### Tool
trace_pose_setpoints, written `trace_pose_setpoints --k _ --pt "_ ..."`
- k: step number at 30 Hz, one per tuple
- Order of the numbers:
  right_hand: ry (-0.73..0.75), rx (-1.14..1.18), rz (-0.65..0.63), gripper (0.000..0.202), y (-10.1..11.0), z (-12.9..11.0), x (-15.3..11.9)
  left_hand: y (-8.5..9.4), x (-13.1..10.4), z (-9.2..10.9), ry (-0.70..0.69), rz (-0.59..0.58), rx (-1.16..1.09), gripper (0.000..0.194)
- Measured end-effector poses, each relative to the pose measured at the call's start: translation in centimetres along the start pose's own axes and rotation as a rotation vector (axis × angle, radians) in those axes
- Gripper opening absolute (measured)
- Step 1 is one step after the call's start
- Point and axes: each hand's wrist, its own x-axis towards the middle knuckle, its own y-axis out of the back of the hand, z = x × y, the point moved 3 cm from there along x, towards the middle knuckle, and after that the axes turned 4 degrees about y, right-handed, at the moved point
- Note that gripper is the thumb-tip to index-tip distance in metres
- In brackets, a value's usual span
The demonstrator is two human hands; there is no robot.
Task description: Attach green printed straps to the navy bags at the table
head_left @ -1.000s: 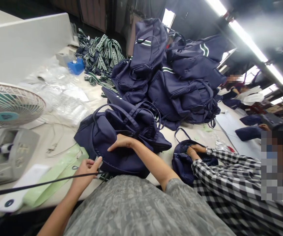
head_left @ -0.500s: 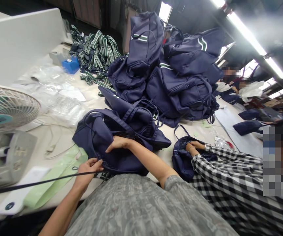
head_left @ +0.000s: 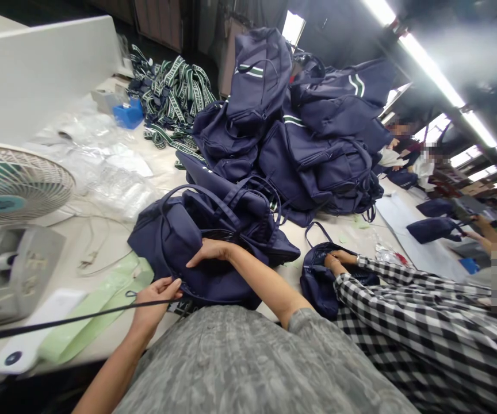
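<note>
A navy bag point(head_left: 145, 230) lies open on the table in front of me, its handles arching over it. My left hand point(head_left: 160, 293) pinches the bag's near left edge; a dark strap point(head_left: 80, 313) runs from there toward the left edge of the view. My right hand point(head_left: 211, 251) reaches into the bag's opening, thumb toward the left; its other fingers are hidden inside the cloth. Behind the bag rises a big pile of navy bags point(head_left: 300, 144) with green and white stripes.
At the left stand a fan point(head_left: 19, 184), clear plastic bags point(head_left: 123, 187) and a light green strip point(head_left: 88, 316). Patterned straps point(head_left: 175, 92) lie heaped behind a blue box point(head_left: 128, 113). A co-worker in a checked shirt point(head_left: 404, 305) handles another navy bag point(head_left: 317, 287) at the right.
The view has shifted slightly. Both my hands stay at the bag in nearly the same place. At the right, the co-worker's head has moved out toward the edge of the view.
</note>
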Motion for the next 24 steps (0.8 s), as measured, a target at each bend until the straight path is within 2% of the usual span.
trace_pose_setpoints --k 7,15,20,24 --pt "0.05 0.032 -0.047 0.044 -0.2 -0.4 -0.2 -0.4 -0.2 0.4 -0.007 0.04 -0.002 0.031" --pt "0.025 0.027 -0.055 0.043 -0.4 -0.8 -0.5 -0.3 0.0 1.7 -0.076 -0.025 0.184 0.033" --pt "0.046 0.02 -0.051 0.039 -0.3 -0.7 -0.5 -0.1 0.0 1.5 -0.054 -0.055 0.173 0.028" --pt "0.053 -0.06 -0.034 0.038 -0.6 -1.2 -0.5 -0.2 0.0 1.4 -0.039 -0.053 0.171 0.031"
